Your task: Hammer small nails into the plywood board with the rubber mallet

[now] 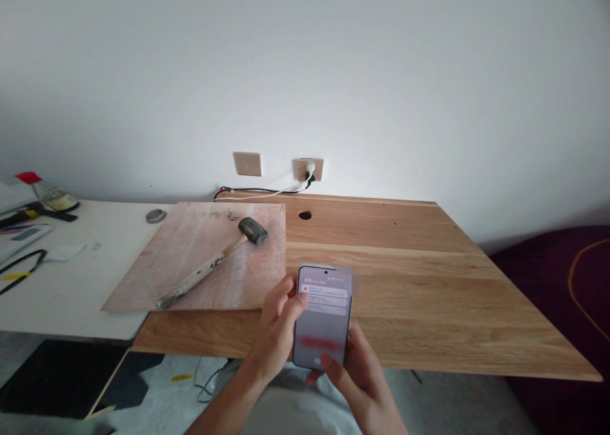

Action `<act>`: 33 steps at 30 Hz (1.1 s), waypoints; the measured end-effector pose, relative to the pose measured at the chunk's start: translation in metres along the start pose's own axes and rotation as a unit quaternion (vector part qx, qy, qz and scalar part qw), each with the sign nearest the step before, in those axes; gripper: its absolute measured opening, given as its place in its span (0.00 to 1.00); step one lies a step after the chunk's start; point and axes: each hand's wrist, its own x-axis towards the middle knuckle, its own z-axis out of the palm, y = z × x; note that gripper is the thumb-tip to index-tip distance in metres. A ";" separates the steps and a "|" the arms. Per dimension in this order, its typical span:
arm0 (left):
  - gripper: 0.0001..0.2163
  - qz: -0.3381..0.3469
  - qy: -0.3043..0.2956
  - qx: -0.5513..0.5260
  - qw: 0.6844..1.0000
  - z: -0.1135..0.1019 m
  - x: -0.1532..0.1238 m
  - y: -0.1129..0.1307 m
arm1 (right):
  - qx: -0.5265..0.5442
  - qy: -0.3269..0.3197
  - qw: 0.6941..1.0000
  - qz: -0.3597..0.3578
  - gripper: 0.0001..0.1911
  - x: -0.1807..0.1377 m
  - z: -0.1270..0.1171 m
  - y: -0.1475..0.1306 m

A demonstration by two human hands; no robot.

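A smartphone [320, 327] is held upright above the front edge of the wooden desktop [429, 295], its lit screen toward me with a clock and several notification boxes. My left hand [279, 321] grips its left side, thumb over the upper left of the screen. Around the lower right side wraps my right hand [357, 371], with the thumb on the bottom of the screen. A hammer [210, 267] with a dark head and a worn pale handle lies diagonally on a thin board [143, 276] left of the phone. Small metal pieces [232, 214] rest near the board's back edge.
On the white table [114, 244] at left are a round grey tin [155, 216], a red-capped bottle [57, 197] and cables. A plug sits in the wall socket [310, 168] behind the desktop's round hole [305, 215]. Dark red fabric [548, 282] lies at right.
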 end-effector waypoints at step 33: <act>0.34 -0.097 -0.016 -0.078 0.992 -0.004 0.010 -0.012 | 0.061 -0.014 0.998 0.015 0.26 0.002 0.007 0.013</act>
